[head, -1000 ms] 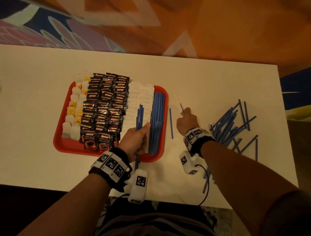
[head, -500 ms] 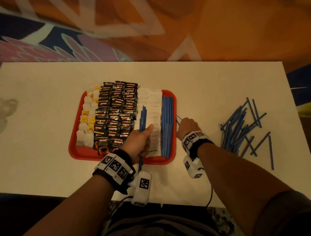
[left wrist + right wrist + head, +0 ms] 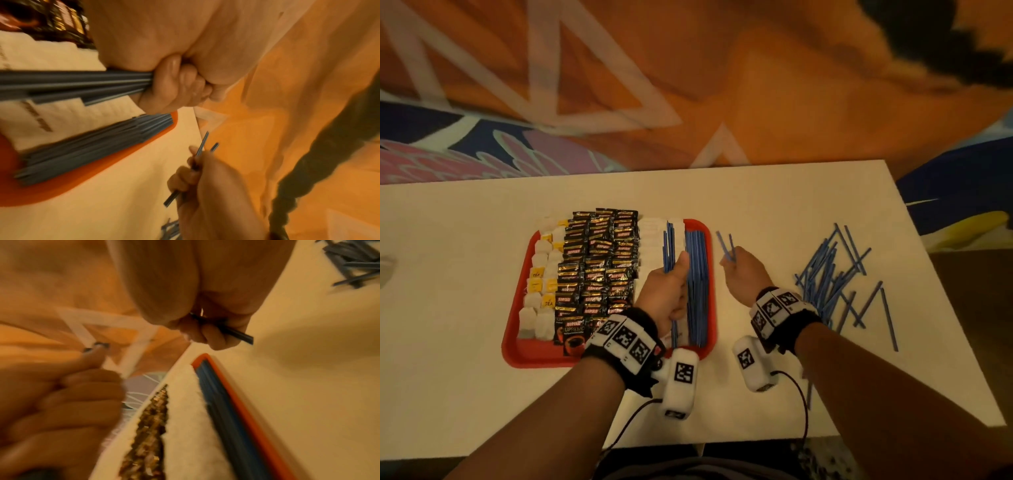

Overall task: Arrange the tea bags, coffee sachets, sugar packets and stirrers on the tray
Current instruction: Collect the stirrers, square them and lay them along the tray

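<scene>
- The left hand (image 3: 669,291) is fisted round a bundle of blue stirrers (image 3: 669,246), thumb on top, held over the white sugar packets (image 3: 654,240) on the red tray (image 3: 517,346).
- The right hand (image 3: 743,274) curls its fingers round two stirrers (image 3: 726,245), above the bench (image 3: 756,205) just right of the tray.
- A neat row of stirrers (image 3: 697,284) lies along the tray's right edge; loose stirrers (image 3: 839,274) lie scattered further right on the bench.

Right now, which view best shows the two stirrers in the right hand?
Head view: both stirrers stick out clearly above the right hand, beside the tray. Left wrist shows them small and blurred. Right wrist shows only one dark end under the fingers.
</scene>
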